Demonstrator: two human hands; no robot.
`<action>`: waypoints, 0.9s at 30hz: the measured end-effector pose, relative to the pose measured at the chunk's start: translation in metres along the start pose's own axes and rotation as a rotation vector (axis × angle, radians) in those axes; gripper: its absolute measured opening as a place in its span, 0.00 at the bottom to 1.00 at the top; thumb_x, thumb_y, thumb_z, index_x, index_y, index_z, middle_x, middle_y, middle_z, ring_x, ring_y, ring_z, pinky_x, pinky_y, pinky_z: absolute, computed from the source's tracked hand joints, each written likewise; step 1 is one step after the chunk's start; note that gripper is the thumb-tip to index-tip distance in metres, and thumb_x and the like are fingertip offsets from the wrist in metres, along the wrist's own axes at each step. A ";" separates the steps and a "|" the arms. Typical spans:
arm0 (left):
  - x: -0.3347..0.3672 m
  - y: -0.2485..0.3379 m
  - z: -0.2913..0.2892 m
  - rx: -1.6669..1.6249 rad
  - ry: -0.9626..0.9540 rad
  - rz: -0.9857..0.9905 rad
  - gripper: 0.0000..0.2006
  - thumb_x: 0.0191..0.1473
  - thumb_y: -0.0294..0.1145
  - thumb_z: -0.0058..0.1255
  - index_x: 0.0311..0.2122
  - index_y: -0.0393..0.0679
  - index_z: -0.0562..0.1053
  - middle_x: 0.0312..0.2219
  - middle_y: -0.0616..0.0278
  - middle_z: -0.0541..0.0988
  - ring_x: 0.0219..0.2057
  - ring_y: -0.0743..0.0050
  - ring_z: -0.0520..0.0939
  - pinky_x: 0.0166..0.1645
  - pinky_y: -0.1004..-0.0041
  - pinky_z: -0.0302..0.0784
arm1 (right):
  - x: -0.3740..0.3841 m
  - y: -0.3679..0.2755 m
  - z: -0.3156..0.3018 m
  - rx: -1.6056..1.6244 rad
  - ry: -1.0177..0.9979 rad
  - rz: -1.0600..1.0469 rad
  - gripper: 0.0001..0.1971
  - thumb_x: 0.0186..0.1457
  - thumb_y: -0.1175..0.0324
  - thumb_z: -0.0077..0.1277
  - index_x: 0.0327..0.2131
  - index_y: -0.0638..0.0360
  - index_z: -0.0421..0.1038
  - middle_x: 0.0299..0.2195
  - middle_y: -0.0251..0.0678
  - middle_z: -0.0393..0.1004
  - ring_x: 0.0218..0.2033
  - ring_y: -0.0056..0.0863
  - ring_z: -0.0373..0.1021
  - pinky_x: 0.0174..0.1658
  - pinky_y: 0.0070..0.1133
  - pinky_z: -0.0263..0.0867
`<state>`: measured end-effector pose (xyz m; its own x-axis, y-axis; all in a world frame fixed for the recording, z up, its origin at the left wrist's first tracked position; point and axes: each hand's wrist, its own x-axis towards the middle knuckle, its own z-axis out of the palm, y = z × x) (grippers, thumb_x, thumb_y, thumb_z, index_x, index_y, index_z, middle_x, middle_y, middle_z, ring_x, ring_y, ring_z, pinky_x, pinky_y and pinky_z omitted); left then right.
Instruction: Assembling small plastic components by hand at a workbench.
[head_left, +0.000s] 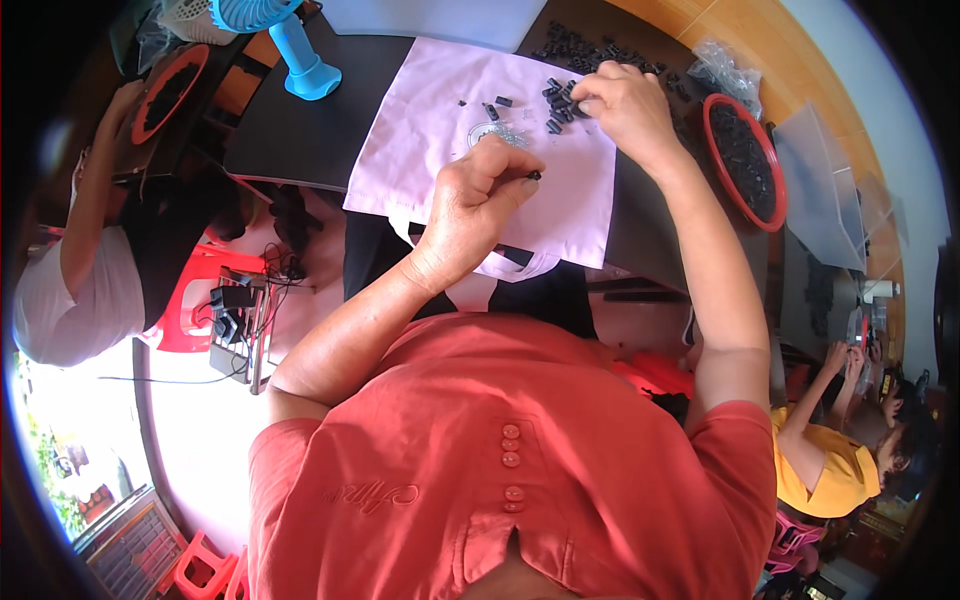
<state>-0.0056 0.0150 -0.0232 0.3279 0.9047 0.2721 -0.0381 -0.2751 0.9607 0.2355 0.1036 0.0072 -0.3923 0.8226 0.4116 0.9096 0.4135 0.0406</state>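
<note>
A pale pink cloth bag (pixel 570 215) lies spread over the dark table in front of me. Above its middle, my left hand (pixel 477 205) is closed in a pinch on a small black part (pixel 535 175). My right hand (pixel 628 108) reaches to the bag's far right, its fingers bent down at a cluster of small black cylindrical parts (pixel 556 108); whether it grips one is hidden. A few loose black parts (pixel 492 112) lie left of that cluster. Tiny clear or silvery pieces (pixel 512 135) are heaped just beyond my left hand.
More black parts (pixel 580 48) are scattered at the table's far edge. A red-rimmed basin (pixel 772 200) of black pieces stands on the right, near a crumpled plastic bag (pixel 727 68). A blue fan (pixel 312 82) stands at far left. Other people sit at both sides.
</note>
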 end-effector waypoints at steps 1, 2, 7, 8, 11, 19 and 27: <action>0.001 0.000 0.000 0.002 0.008 -0.009 0.07 0.53 0.19 0.54 0.38 0.36 0.76 0.32 0.62 0.76 0.34 0.77 0.78 0.40 0.77 0.73 | 0.001 -0.002 0.004 0.041 -0.002 -0.019 0.05 0.50 0.67 0.53 0.32 0.48 0.78 0.29 0.30 0.72 0.40 0.32 0.70 0.44 0.30 0.61; 0.000 0.000 0.001 0.000 0.006 -0.007 0.07 0.53 0.19 0.54 0.38 0.36 0.76 0.32 0.62 0.76 0.34 0.77 0.78 0.40 0.77 0.73 | 0.002 -0.005 0.006 0.081 -0.003 -0.039 0.05 0.50 0.66 0.53 0.32 0.48 0.78 0.29 0.29 0.72 0.40 0.32 0.70 0.44 0.29 0.60; 0.000 -0.001 0.002 -0.026 0.014 0.034 0.08 0.52 0.18 0.54 0.39 0.37 0.76 0.31 0.63 0.75 0.33 0.77 0.77 0.39 0.77 0.73 | 0.004 0.016 -0.002 0.142 0.119 0.041 0.05 0.49 0.65 0.56 0.32 0.46 0.78 0.29 0.28 0.73 0.40 0.33 0.72 0.42 0.33 0.62; -0.001 -0.001 0.002 -0.029 0.009 0.033 0.08 0.52 0.18 0.54 0.39 0.37 0.76 0.31 0.63 0.75 0.33 0.77 0.77 0.39 0.77 0.73 | 0.001 0.020 -0.005 0.139 0.118 0.046 0.05 0.49 0.65 0.56 0.32 0.46 0.78 0.29 0.28 0.73 0.40 0.33 0.72 0.42 0.33 0.62; -0.001 -0.002 0.002 -0.049 -0.001 -0.009 0.08 0.52 0.18 0.54 0.39 0.37 0.76 0.31 0.63 0.74 0.33 0.77 0.77 0.40 0.78 0.72 | -0.009 0.034 -0.018 0.115 0.103 0.114 0.05 0.50 0.67 0.56 0.32 0.48 0.78 0.29 0.30 0.75 0.39 0.33 0.73 0.40 0.32 0.65; 0.000 0.002 0.000 -0.020 -0.014 0.021 0.09 0.53 0.14 0.51 0.39 0.35 0.75 0.32 0.66 0.73 0.34 0.80 0.75 0.42 0.80 0.70 | -0.052 0.082 -0.056 0.132 0.025 0.454 0.06 0.53 0.70 0.53 0.35 0.51 0.78 0.34 0.31 0.78 0.37 0.35 0.75 0.40 0.30 0.68; 0.000 0.005 0.000 0.034 -0.021 0.024 0.08 0.54 0.15 0.52 0.40 0.35 0.75 0.32 0.65 0.75 0.35 0.80 0.76 0.43 0.81 0.71 | -0.068 0.087 -0.050 -0.083 -0.045 0.289 0.06 0.50 0.70 0.56 0.33 0.50 0.78 0.32 0.29 0.74 0.42 0.33 0.71 0.44 0.32 0.65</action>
<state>-0.0055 0.0139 -0.0185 0.3473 0.8906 0.2938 -0.0139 -0.3084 0.9512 0.3477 0.0642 0.0282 -0.1200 0.9186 0.3765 0.9917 0.1285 0.0026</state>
